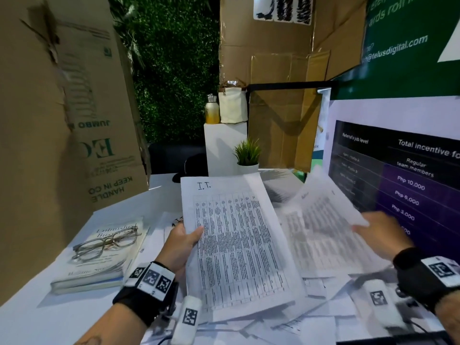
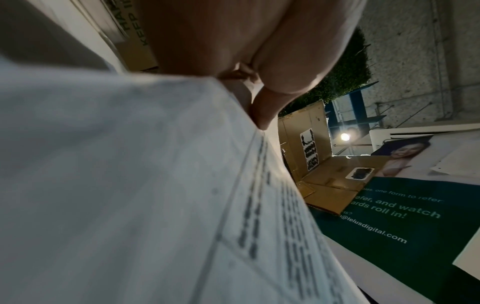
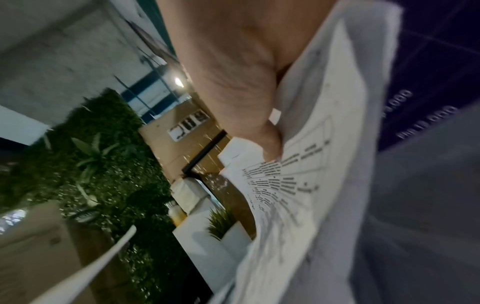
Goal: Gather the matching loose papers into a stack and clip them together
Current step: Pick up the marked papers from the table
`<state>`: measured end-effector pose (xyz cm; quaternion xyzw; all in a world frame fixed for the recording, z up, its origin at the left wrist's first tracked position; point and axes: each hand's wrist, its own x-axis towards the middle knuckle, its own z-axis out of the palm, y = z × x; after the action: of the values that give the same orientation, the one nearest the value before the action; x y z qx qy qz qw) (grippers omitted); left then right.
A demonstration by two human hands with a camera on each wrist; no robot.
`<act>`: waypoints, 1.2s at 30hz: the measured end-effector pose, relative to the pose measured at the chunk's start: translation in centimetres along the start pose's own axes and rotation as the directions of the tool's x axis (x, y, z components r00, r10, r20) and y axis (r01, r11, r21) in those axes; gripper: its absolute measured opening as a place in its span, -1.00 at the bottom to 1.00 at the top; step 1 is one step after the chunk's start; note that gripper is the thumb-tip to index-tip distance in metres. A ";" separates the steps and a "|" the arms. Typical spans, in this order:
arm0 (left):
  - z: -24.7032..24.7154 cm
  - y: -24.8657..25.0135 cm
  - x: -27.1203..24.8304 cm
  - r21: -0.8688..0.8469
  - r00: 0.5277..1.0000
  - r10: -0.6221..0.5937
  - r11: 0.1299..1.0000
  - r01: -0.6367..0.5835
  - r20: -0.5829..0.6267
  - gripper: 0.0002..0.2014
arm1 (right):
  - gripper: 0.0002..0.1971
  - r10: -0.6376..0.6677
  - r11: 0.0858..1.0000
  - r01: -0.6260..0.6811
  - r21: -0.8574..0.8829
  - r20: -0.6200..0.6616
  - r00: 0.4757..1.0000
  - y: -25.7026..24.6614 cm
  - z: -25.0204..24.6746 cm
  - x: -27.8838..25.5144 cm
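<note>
My left hand (image 1: 185, 241) holds up a printed table sheet marked "I.T." (image 1: 236, 242) by its left edge, thumb on top; in the left wrist view the thumb (image 2: 262, 115) presses on that sheet (image 2: 155, 195). My right hand (image 1: 380, 235) pinches the right edge of another printed sheet (image 1: 321, 220), lifted and blurred, over the pile; in the right wrist view the thumb (image 3: 254, 123) lies on this sheet (image 3: 298, 185). Several loose papers (image 1: 323, 302) lie scattered on the white table (image 1: 49, 319) beneath both. No clip is in view.
A book (image 1: 102, 265) with glasses (image 1: 107, 242) on it lies at the left. A tall cardboard box (image 1: 62, 120) stands behind it. A small potted plant (image 1: 247, 155) stands at the back, and a poster board (image 1: 398, 183) leans at the right.
</note>
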<state>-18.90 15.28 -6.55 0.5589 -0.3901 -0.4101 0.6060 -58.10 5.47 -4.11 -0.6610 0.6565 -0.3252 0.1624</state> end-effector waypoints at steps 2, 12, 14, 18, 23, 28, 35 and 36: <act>0.0 0.0 -0.1 -0.035 1.000 0.004 0.999 -0.004 0.004 -0.81 | -0.80 -0.100 0.994 0.103 0.027 -0.080 0.992 -0.9 -1.7 0.1; 2.4 2.4 -1.0 -0.276 0.992 0.075 0.960 -0.044 0.103 -0.74 | -0.85 -0.052 0.798 0.210 0.565 -0.283 0.958 -4.7 -2.8 -0.9; 2.8 2.9 -1.2 -0.300 0.991 0.058 0.954 -0.019 0.121 -0.74 | -0.90 -0.016 0.810 0.226 0.540 -0.366 0.931 -4.7 -3.3 0.0; 3.2 3.2 -1.6 -0.290 0.990 0.069 0.957 -0.031 0.124 -0.85 | -0.82 0.090 0.756 0.223 0.616 -0.435 0.896 -4.7 -5.8 1.3; 2.3 2.9 -1.6 -0.286 0.997 -0.006 0.958 0.030 0.083 -0.74 | -0.81 0.188 0.775 0.046 0.630 -0.300 0.935 -3.8 -7.0 2.2; 1.5 2.8 -1.2 -0.295 0.998 -0.045 0.954 0.058 0.050 -0.72 | -0.89 0.130 0.959 -0.179 0.222 0.219 0.967 -2.0 -2.3 1.0; 0.8 2.6 -1.6 -0.300 0.998 -0.066 0.952 0.067 0.015 -0.70 | -0.80 0.171 0.880 -0.292 0.374 0.323 0.931 -0.4 3.2 0.0; 1.0 2.7 -1.8 -0.313 0.998 -0.063 0.947 0.067 0.021 -0.69 | -0.79 0.179 0.860 -0.305 0.408 0.318 0.931 -0.9 3.5 -0.4</act>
<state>-20.31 16.67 -3.76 0.4658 -0.3046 -0.4897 0.6712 -55.14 5.21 -6.16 -0.5545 0.6131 -0.3524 0.4387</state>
